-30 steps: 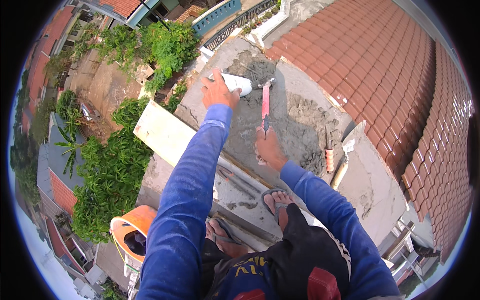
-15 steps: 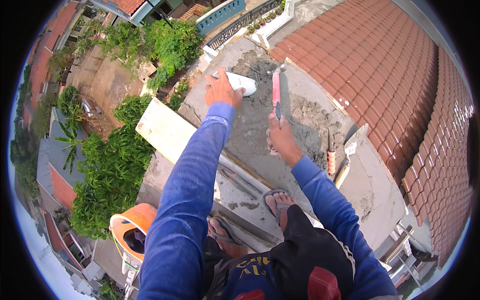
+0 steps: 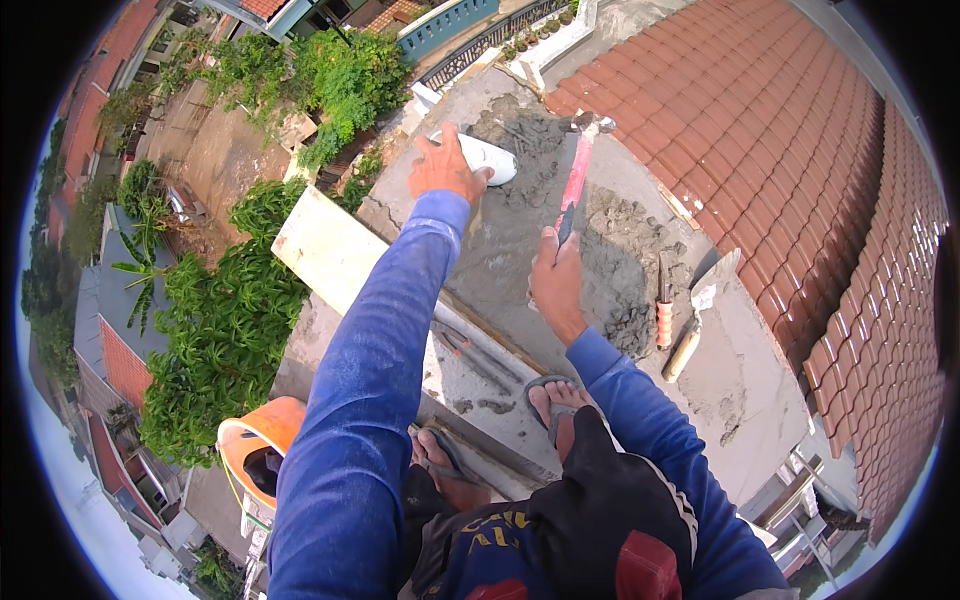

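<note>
My left hand [image 3: 447, 170] is wrapped round a white cylinder [image 3: 490, 160], which looks like a short length of pipe, lying at the far left edge of the wet mortar [image 3: 520, 245]. In my right hand [image 3: 557, 275] is a hammer [image 3: 575, 180] with a red and dark handle. Its metal head points away from me, to the right of the cylinder and apart from it. Right of the mortar lie a trowel [image 3: 704, 300] with a pale wooden handle and a tool with an orange ribbed grip [image 3: 664, 322]; its thin blade points away.
A pale board [image 3: 325, 245] juts out over the left edge, with trees [image 3: 230, 330] and ground far below. An orange bucket [image 3: 268, 430] stands at lower left. Pincer-like metal tools [image 3: 470, 355] lie by my feet. Brown roof tiles [image 3: 740, 130] rise at right.
The hammer's head has swung slightly right and its handle now tilts more. My right hand has shifted a little left. The left hand keeps its grip on the white cylinder.
</note>
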Demonstrator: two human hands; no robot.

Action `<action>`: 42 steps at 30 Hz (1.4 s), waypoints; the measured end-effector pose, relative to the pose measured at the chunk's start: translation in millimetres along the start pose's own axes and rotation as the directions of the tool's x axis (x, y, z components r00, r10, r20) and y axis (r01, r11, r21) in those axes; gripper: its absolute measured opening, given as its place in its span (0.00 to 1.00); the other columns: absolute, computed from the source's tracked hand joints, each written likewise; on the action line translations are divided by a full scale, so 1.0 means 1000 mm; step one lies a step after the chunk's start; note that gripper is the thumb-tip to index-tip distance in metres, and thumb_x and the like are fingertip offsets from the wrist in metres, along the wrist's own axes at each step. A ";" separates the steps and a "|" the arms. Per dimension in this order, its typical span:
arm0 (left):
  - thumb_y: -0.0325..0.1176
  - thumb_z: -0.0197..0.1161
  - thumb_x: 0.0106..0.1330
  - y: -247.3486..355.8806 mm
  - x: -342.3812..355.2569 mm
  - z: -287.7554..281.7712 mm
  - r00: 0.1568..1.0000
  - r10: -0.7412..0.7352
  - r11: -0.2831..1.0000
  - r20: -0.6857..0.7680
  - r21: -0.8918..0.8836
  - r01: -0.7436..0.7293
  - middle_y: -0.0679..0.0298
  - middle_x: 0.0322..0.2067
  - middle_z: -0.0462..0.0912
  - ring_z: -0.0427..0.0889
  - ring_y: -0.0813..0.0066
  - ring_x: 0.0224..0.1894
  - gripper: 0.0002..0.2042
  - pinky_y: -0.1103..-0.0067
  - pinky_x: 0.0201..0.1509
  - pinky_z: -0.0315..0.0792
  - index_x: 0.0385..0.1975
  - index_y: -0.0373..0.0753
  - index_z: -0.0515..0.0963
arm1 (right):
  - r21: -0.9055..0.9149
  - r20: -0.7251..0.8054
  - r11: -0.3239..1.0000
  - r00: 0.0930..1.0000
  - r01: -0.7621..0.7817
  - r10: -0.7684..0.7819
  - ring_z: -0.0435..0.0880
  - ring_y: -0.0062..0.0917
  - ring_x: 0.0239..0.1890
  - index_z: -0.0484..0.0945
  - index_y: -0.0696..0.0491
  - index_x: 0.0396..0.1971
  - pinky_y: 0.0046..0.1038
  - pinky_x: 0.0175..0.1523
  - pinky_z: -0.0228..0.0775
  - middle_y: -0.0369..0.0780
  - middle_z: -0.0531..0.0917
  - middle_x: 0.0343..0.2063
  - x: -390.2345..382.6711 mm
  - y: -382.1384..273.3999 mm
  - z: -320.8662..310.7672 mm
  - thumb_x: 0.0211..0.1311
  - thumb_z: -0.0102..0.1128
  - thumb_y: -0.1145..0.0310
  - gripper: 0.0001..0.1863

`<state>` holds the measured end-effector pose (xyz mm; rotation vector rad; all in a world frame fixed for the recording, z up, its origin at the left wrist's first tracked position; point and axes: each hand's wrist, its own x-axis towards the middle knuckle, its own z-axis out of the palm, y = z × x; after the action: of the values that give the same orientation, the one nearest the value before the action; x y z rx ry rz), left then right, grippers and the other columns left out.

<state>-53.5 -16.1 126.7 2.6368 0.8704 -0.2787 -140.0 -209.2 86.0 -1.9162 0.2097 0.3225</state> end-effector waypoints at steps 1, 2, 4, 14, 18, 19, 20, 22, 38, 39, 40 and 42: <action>0.48 0.82 0.51 0.001 0.000 -0.001 1.000 -0.005 1.000 0.007 0.012 0.005 0.47 0.60 0.66 0.82 0.40 0.54 0.41 0.57 0.53 0.80 0.61 0.52 0.62 | -0.119 -0.119 0.984 0.982 0.135 -0.149 0.75 0.25 0.17 0.67 0.60 0.41 0.35 0.20 0.67 0.40 0.76 0.22 0.000 0.020 0.011 0.79 0.50 0.55 0.20; 0.48 0.82 0.52 0.008 0.000 -0.001 1.000 0.004 1.000 0.018 0.018 -0.004 0.47 0.60 0.66 0.83 0.40 0.54 0.41 0.57 0.53 0.80 0.61 0.52 0.62 | -0.210 -0.109 0.967 0.979 0.148 -0.173 0.76 0.26 0.18 0.67 0.60 0.40 0.35 0.22 0.68 0.41 0.76 0.22 0.002 0.041 0.019 0.79 0.50 0.55 0.19; 0.49 0.82 0.52 0.026 0.002 0.003 0.999 0.026 0.999 0.047 0.028 -0.028 0.47 0.61 0.66 0.83 0.40 0.53 0.41 0.57 0.53 0.80 0.62 0.52 0.61 | -0.391 -0.096 0.907 0.974 0.155 -0.207 0.77 0.27 0.19 0.68 0.60 0.39 0.35 0.25 0.69 0.43 0.77 0.21 0.008 0.075 0.025 0.79 0.51 0.56 0.19; 0.52 0.81 0.53 0.009 0.006 -0.005 0.998 -0.006 0.995 0.059 0.105 -0.001 0.46 0.62 0.66 0.84 0.41 0.52 0.42 0.57 0.53 0.80 0.63 0.53 0.60 | -0.319 -0.027 0.944 0.994 0.090 -0.104 0.81 0.33 0.21 0.67 0.62 0.45 0.40 0.27 0.73 0.42 0.75 0.18 -0.011 0.042 0.008 0.79 0.50 0.57 0.19; 0.52 0.81 0.54 0.002 0.006 0.000 0.999 -0.016 0.992 0.048 0.128 0.010 0.46 0.63 0.66 0.84 0.41 0.54 0.42 0.58 0.54 0.80 0.64 0.53 0.61 | -0.273 0.307 0.956 0.931 -0.112 0.196 0.75 0.27 0.13 0.64 0.57 0.44 0.34 0.16 0.65 0.38 0.73 0.16 -0.009 0.011 -0.010 0.79 0.51 0.56 0.18; 0.52 0.81 0.54 0.001 0.003 -0.004 0.998 -0.031 0.991 0.063 0.136 0.022 0.46 0.63 0.66 0.83 0.41 0.54 0.42 0.58 0.54 0.80 0.64 0.53 0.61 | -0.204 0.390 0.944 0.863 -0.260 0.322 0.74 0.26 0.11 0.64 0.56 0.43 0.33 0.13 0.63 0.38 0.73 0.16 -0.005 -0.015 -0.026 0.78 0.52 0.56 0.17; 0.52 0.81 0.54 0.005 0.004 -0.007 0.997 -0.036 0.989 0.074 0.144 0.025 0.46 0.64 0.65 0.83 0.41 0.54 0.42 0.58 0.54 0.80 0.64 0.53 0.61 | -0.110 0.364 0.957 0.885 -0.269 0.290 0.73 0.25 0.10 0.63 0.55 0.43 0.32 0.12 0.61 0.37 0.73 0.16 -0.005 -0.013 -0.033 0.78 0.52 0.55 0.17; 0.53 0.80 0.54 0.008 0.005 -0.009 0.997 -0.025 0.988 0.071 0.151 0.014 0.46 0.64 0.66 0.84 0.41 0.54 0.42 0.58 0.54 0.80 0.65 0.54 0.60 | 0.076 0.296 0.956 0.922 -0.282 0.249 0.71 0.23 0.08 0.62 0.54 0.41 0.29 0.08 0.57 0.36 0.73 0.15 -0.012 -0.003 -0.042 0.78 0.51 0.54 0.17; 0.54 0.80 0.54 0.007 0.008 0.000 0.998 0.048 0.987 0.044 0.154 -0.055 0.47 0.60 0.67 0.85 0.41 0.50 0.41 0.58 0.50 0.81 0.63 0.54 0.61 | 0.422 0.293 0.761 0.868 -0.493 0.400 0.64 0.16 0.10 0.58 0.45 0.38 0.25 0.11 0.54 0.29 0.65 0.17 -0.022 -0.025 -0.006 0.79 0.46 0.45 0.19; 0.54 0.80 0.54 0.012 0.008 0.003 0.998 0.054 0.985 0.044 0.161 -0.060 0.47 0.60 0.67 0.85 0.41 0.50 0.41 0.59 0.50 0.81 0.63 0.54 0.61 | 0.379 0.358 0.715 0.805 -0.588 0.472 0.63 0.17 0.10 0.59 0.45 0.39 0.25 0.12 0.54 0.29 0.65 0.16 -0.015 -0.018 0.004 0.79 0.45 0.44 0.20; 0.54 0.80 0.54 0.009 0.006 0.001 0.998 0.037 0.986 0.051 0.158 -0.044 0.47 0.60 0.67 0.85 0.41 0.50 0.41 0.59 0.50 0.81 0.63 0.54 0.61 | 0.320 0.433 0.658 0.723 -0.682 0.539 0.62 0.17 0.10 0.59 0.45 0.39 0.26 0.12 0.54 0.29 0.64 0.16 -0.009 -0.016 0.011 0.79 0.45 0.42 0.20; 0.54 0.80 0.54 0.001 0.005 0.000 0.998 0.009 0.990 0.063 0.138 -0.017 0.47 0.60 0.67 0.85 0.42 0.50 0.41 0.59 0.50 0.81 0.62 0.54 0.61 | 0.303 0.483 0.642 0.694 -0.704 0.533 0.61 0.18 0.10 0.60 0.44 0.40 0.27 0.13 0.54 0.29 0.64 0.16 0.012 -0.026 -0.007 0.78 0.43 0.40 0.21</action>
<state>-49.3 -14.0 125.8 2.7437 0.8413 -0.4308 -119.9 -206.7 107.5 -1.2045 0.6682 0.9942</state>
